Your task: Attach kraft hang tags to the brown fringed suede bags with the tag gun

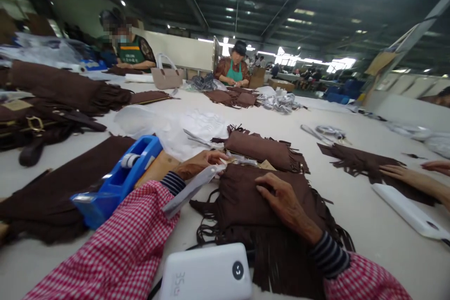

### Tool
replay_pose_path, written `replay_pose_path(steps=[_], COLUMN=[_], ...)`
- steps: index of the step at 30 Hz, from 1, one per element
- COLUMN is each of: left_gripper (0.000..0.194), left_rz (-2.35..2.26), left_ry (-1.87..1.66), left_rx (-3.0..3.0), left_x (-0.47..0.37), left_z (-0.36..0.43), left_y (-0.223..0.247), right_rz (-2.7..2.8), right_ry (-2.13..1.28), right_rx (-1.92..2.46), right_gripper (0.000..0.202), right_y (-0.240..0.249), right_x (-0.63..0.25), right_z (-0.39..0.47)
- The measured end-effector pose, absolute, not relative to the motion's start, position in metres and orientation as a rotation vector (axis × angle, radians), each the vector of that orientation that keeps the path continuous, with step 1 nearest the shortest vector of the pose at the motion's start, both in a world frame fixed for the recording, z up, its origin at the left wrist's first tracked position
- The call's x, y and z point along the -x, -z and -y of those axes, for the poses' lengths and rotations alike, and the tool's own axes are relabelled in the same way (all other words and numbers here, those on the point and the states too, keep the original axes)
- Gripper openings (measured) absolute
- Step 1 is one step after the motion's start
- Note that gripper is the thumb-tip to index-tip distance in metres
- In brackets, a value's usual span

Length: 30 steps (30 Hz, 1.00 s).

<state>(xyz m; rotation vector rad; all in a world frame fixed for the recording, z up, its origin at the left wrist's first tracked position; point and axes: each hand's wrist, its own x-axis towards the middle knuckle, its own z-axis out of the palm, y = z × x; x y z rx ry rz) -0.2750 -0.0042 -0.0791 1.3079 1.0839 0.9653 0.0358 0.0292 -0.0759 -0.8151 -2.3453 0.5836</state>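
a: where is the brown fringed piece [260, 201]?

b: right in front of the person, flat on the bench [379, 239]. it's under the right hand [286, 201], and to the right of the left hand [200, 163].

a: which way does it go?

b: its main part is long from side to side. the fringe at the bottom hangs toward the person. the top edge is on the far side, next to another brown part [263, 150]. i can't tell if the two are joined.

a: which hand is nearer to that top edge?

b: the left one. its fingertips are by the top left corner. the right hand is on the middle, a bit nearer to the person.

a: what is the left hand doing?

b: its fingers are close together, next to a pale strip [191, 193] that slants back by the sleeve. it looks like a pinch, but i can't tell if it has hold of the strip or just touches it.

a: and the right hand?

b: half open. the fingers are bent, with a gap by the thumb. it rests on the brown stuff and grips nothing that i can see.
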Motion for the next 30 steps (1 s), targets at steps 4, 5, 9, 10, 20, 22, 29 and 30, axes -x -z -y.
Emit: replay_pose_path(steps=[4,5,9,10,20,22,29,30], left_gripper=[0.053,0.052,0.053,0.055,0.058,0.057,0.090,0.093], left_rz=[-1.101,-1.124,-1.198,-1.193,-1.093,-1.103,-1.179,-1.177], left_ry=[-1.003,-1.012,-0.963,-0.944,-0.989,-0.988,-0.813,-0.792], left_rx=[-1.216,-1.183,-1.162,-1.191,-1.236,-1.241,-1.298,-1.312], left_x=[0.287,0.288,0.283,0.281,0.271,0.272,0.268,0.268], left_z=[0.015,0.018,0.023,0.023,0.017,0.017,0.020,0.022], left_y=[0.075,0.073,0.066,0.065,0.067,0.065,0.057,0.056], right_rz=[2.435,2.442,2.444,2.445,2.437,2.438,2.452,2.452], right_ry=[-0.406,-0.383,-0.352,-0.350,-0.337,-0.347,-0.358,-0.355], right_rx=[0.768,0.761,0.762,0.764,0.764,0.770,0.786,0.785], right_gripper=[0.018,0.019,0.018,0.018,0.016,0.015,0.014,0.014], right_y=[0.078,0.079,0.080,0.081,0.086,0.085,0.083,0.084], right_x=[-0.034,-0.034,-0.035,-0.035,-0.035,-0.034,-0.033,-0.033], right_z=[-0.019,-0.018,-0.018,-0.019,-0.021,-0.021,-0.021,-0.022])
